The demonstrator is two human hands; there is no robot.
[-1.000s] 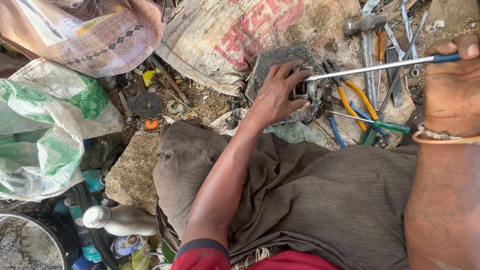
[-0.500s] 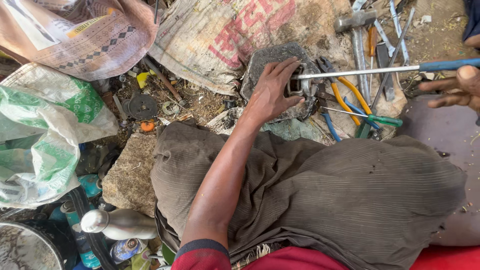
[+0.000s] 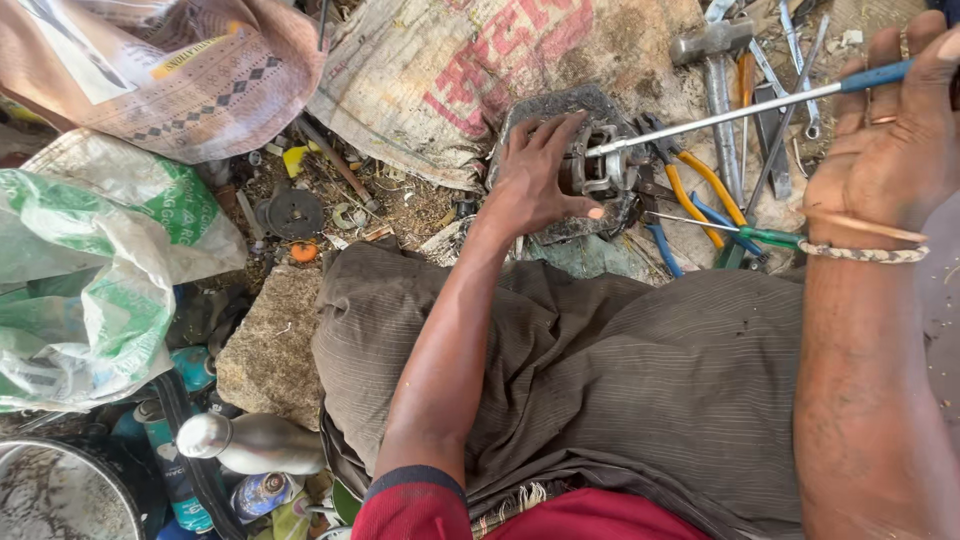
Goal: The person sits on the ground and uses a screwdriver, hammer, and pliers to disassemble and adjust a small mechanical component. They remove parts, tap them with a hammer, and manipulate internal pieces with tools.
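While your left hand (image 3: 540, 185) lies spread on the motor housing (image 3: 585, 165), your right hand (image 3: 890, 130) grips a blue-handled screwdriver (image 3: 740, 112), its shaft pointing toward eight o'clock into the housing.

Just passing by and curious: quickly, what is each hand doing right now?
Left hand: open, fingers spread, pressing on the grey metal motor part.
Right hand: closed around the blue-handled screwdriver.

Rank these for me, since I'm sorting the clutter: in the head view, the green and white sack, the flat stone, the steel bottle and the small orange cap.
1. green and white sack
2. flat stone
3. steel bottle, though it may lie nearer the camera
4. small orange cap
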